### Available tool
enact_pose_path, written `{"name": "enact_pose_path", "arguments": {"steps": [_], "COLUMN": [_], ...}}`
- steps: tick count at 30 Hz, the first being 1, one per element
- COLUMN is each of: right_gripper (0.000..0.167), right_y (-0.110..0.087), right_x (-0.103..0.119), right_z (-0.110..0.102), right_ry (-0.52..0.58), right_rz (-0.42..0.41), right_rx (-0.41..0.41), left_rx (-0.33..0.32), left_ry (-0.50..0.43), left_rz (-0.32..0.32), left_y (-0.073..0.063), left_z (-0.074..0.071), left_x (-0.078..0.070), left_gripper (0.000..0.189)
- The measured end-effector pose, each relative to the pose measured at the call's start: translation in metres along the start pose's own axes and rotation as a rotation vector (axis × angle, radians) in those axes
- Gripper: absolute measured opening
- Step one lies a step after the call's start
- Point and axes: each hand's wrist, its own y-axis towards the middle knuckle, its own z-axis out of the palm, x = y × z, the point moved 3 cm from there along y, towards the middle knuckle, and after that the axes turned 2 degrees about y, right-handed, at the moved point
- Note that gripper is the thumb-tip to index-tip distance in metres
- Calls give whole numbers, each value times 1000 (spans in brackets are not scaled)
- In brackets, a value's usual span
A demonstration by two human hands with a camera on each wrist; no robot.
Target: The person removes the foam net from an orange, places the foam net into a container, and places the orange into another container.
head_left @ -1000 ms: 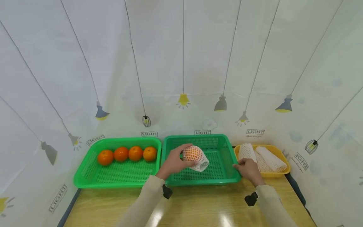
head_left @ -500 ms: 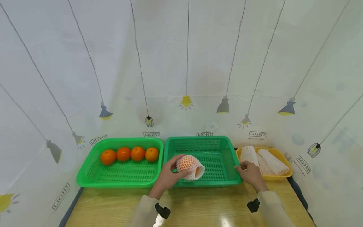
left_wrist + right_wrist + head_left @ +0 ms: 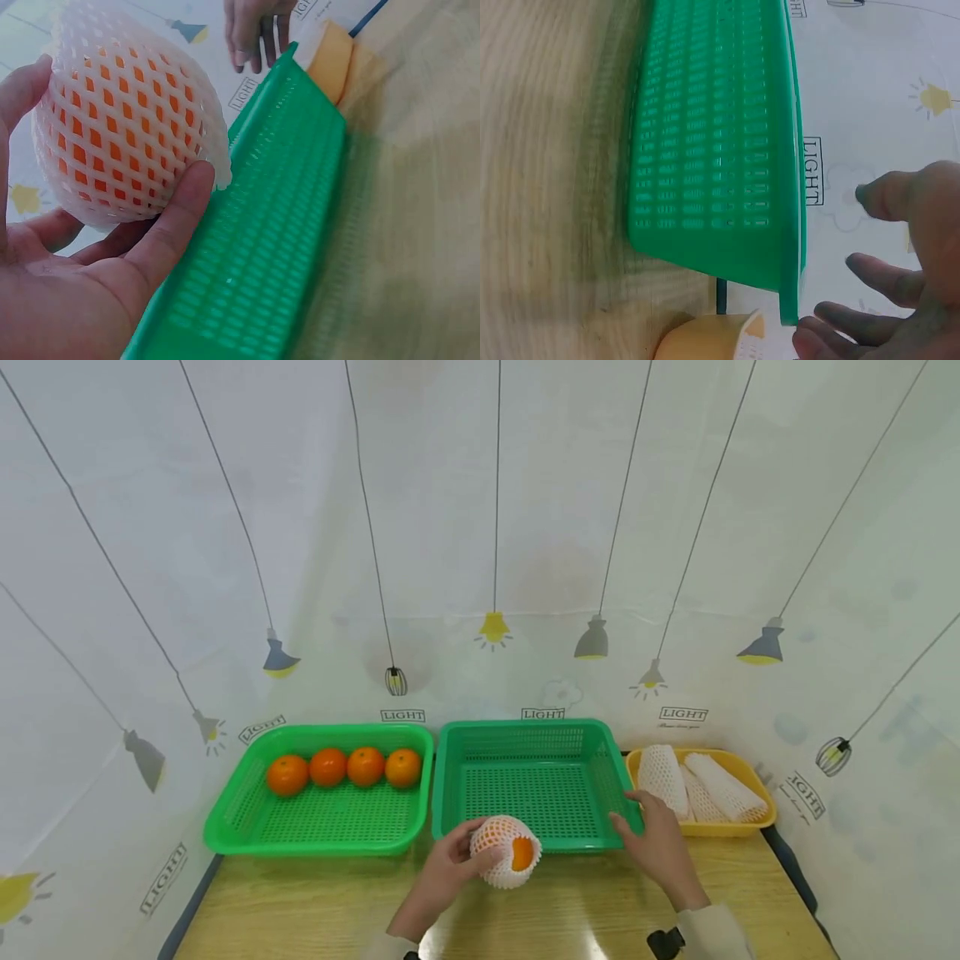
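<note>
An orange (image 3: 127, 135) in a white foam net sleeve (image 3: 491, 839) is gripped by my left hand (image 3: 450, 868), thumb on the near side and fingers round the back. In the head view it overlaps the front rim of the dark green basket (image 3: 536, 844), and bare orange peel shows through the sleeve's open end. My right hand (image 3: 657, 843) is by that basket's front right corner with its fingers spread and nothing held. The right wrist view shows its fingertips (image 3: 866, 193) apart from one another, beside the basket's rim.
On the left, a bright green basket (image 3: 322, 847) bears several bare oranges (image 3: 365, 767) along its back. A yellow basket (image 3: 731, 828) at the right holds several white foam net sleeves (image 3: 723, 785). All three stand on a wooden table (image 3: 540, 910) against a printed wall sheet.
My left hand has brought the sleeved orange down and towards me, from over the dark green basket to its front rim. My right hand has let go of that basket's right rim and spread its fingers.
</note>
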Motion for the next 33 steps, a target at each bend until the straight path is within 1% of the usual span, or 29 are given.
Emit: {"name": "enact_pose_path", "arguments": {"steps": [4, 6, 9, 11, 13, 14, 16, 17, 19, 21, 22, 25, 27, 30, 33], "right_gripper": [59, 59, 57, 55, 53, 53, 54, 54, 55, 56, 57, 63, 69, 73, 70], "right_y": [-11, -18, -31, -39, -48, -52, -60, -63, -69, -74, -77, -81, -83, -85, -87], "right_x": [6, 10, 18, 23, 27, 29, 30, 32, 33, 33, 33, 33, 33, 34, 36], "right_z": [6, 11, 18, 23, 29, 33, 42, 47, 58, 69, 75, 93, 104, 118, 127], "right_ry": [32, 59, 119, 168, 221, 249, 324, 350, 400, 433, 440, 476, 500, 548, 562], "right_rz": [-28, -48, -87, -118, -158, -181, -188, -199, -182, -162, -167, -169, -171, -166, -183], "right_rx": [-31, -45, -59, -58, -43, -26, 40, 79, 176, 272, 310, 404, 444, 460, 419], "left_rx": [15, 28, 44, 53, 51, 50, 50, 46, 43, 42, 41, 59, 76, 82, 79], "left_ry": [-35, -63, -115, -154, -181, -186, -202, -205, -215, -232, -240, -288, -320, -327, -310], "left_rz": [-32, -59, -116, -152, -172, -173, -175, -181, -195, -217, -226, -242, -252, -283, -297], "left_y": [-12, -17, -21, -23, -24, -25, -26, -26, -27, -27, -27, -27, -27, -28, -30], "left_z": [5, 7, 9, 10, 10, 11, 10, 10, 11, 12, 12, 16, 19, 22, 23], "left_x": [16, 24, 34, 41, 48, 52, 59, 62, 68, 75, 78, 86, 90, 94, 97], "left_gripper": [56, 55, 54, 54, 54, 55, 56, 56, 59, 61, 61, 63, 62, 62, 62]}}
